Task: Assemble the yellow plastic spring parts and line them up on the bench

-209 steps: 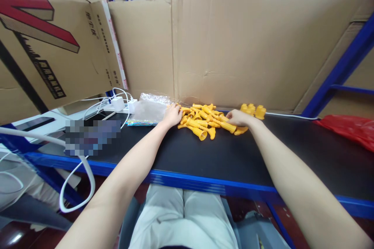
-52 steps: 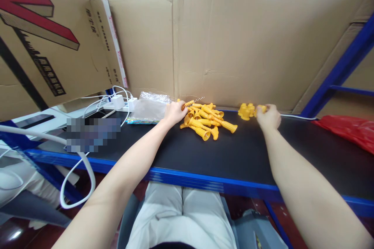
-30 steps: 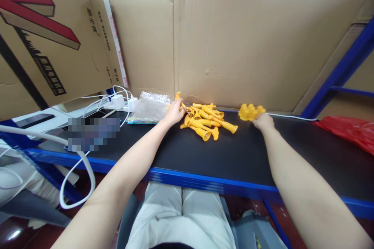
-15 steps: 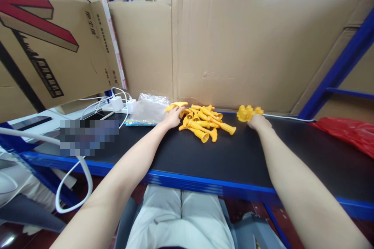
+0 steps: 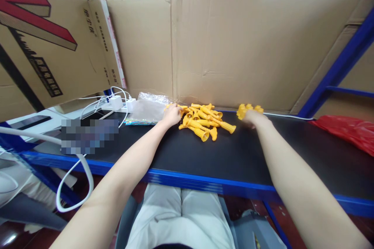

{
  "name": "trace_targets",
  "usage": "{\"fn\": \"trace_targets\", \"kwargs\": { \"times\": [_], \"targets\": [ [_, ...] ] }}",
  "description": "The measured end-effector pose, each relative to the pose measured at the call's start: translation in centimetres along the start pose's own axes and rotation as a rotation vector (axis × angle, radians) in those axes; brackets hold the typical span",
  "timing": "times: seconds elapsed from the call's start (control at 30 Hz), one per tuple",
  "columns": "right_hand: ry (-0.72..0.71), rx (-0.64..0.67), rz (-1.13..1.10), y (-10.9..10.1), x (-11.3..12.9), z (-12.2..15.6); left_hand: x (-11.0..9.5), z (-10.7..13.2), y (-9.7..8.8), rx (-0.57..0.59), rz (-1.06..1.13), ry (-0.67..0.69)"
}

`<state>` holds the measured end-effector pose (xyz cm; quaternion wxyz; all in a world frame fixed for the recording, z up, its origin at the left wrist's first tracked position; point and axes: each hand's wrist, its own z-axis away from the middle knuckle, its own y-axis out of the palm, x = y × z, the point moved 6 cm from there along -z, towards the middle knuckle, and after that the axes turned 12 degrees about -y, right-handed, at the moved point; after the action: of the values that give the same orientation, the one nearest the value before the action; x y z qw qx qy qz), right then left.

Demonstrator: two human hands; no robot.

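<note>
A heap of yellow trumpet-shaped plastic parts (image 5: 204, 121) lies on the black shelf top (image 5: 204, 155) near the cardboard back wall. My left hand (image 5: 172, 115) rests at the heap's left edge with its fingers curled round one yellow part. A small cluster of short yellow caps (image 5: 250, 108) sits to the right of the heap. My right hand (image 5: 253, 118) lies against that cluster, back up, touching the caps. Its fingertips are hidden, so I cannot tell if they grip one.
A clear plastic bag (image 5: 149, 109) lies left of the heap, with white chargers and cables (image 5: 117, 103) beyond it. A red bag (image 5: 347, 129) sits at the far right. Cardboard sheets (image 5: 233, 46) wall the back and left. The blue shelf edge (image 5: 204, 182) runs along the front.
My left hand came down from a raised position onto the heap's left edge with its yellow part. My right hand shifted slightly left along the cap cluster.
</note>
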<state>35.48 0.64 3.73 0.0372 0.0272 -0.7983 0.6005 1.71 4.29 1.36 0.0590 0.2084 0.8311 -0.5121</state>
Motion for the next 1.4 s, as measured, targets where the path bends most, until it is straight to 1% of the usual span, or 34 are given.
{"fn": "trace_targets", "kwargs": {
  "times": [0.03, 0.07, 0.1, 0.13, 0.17, 0.2, 0.27, 0.37, 0.57, 0.67, 0.77, 0.83, 0.9, 0.97, 1.03, 1.13, 1.2, 1.27, 1.4],
  "targets": [
    [0.019, 0.045, 0.014, -0.5, 1.1, 0.1, -0.2, 0.0, 0.0, 0.000, 0.002, 0.012],
    [0.028, 0.121, 0.002, -0.7, 2.4, 0.3, -0.3, 0.0, -0.1, 0.002, 0.001, 0.026],
    [0.020, 0.228, -0.030, -0.7, 3.8, 0.7, -0.5, 0.1, -0.2, 0.003, -0.003, 0.037],
    [-0.019, 0.324, -0.070, -0.6, 5.3, 1.0, -0.7, 0.2, -0.2, 0.002, -0.010, 0.044],
    [-0.087, 0.386, -0.105, -0.5, 6.8, 1.4, -0.8, 0.3, -0.3, 0.003, -0.019, 0.048],
    [-0.156, 0.408, -0.120, -0.6, 8.1, 1.7, -1.0, 0.4, -0.4, 0.003, -0.026, 0.051],
    [-0.258, 0.363, -0.095, -0.9, 9.8, 2.1, -1.2, 0.5, -0.6, 0.007, -0.026, 0.054],
    [-0.297, 0.305, -0.058, -0.9, 10.4, 2.3, -1.4, 0.7, -0.8, 0.024, 0.001, 0.065],
    [-0.338, 0.370, -0.056, -0.7, 10.5, 2.7, -1.9, 1.1, -0.5, 0.074, 0.033, 0.114],
    [-0.341, 0.349, -0.088, -1.2, 10.7, 2.9, -2.1, 1.2, -0.5, 0.075, 0.028, 0.140],
    [-0.319, 0.350, -0.175, -2.0, 11.0, 3.2, -2.6, 1.3, -1.3, 0.035, 0.041, 0.182],
    [-0.330, 0.287, -0.205, -3.0, 11.4, 3.3, -3.3, 1.7, -2.5, -0.031, 0.081, 0.228],
    [-0.385, 0.145, -0.178, -4.2, 12.1, 3.3, -4.3, 2.3, -4.1, -0.105, 0.129, 0.258],
    [-0.470, -0.014, -0.111, -5.1, 13.0, 3.5, -5.4, 3.2, -5.3, -0.137, 0.163, 0.298],
    [-0.558, -0.127, -0.042, -5.3, 13.9, 3.7, -6.6, 4.1, -6.0, -0.133, 0.180, 0.339],
    [-0.688, -0.233, 0.018, -5.0, 15.3, 4.2, -7.6, 4.8, -6.1, -0.094, 0.149, 0.370],
    [-0.753, -0.281, 0.053, -4.7, 16.1, 4.5, -7.7, 4.7, -5.8, -0.085, 0.111, 0.348],
    [-0.778, -0.285, 0.084, -4.4, 16.6, 4.7, -7.4, 4.3, -5.5, -0.079, 0.068, 0.319],
    [-0.720, -0.196, 0.115, -3.7, 16.7, 4.6, -7.0, 3.7, -5.4, -0.081, 0.003, 0.261]
  ]
}}
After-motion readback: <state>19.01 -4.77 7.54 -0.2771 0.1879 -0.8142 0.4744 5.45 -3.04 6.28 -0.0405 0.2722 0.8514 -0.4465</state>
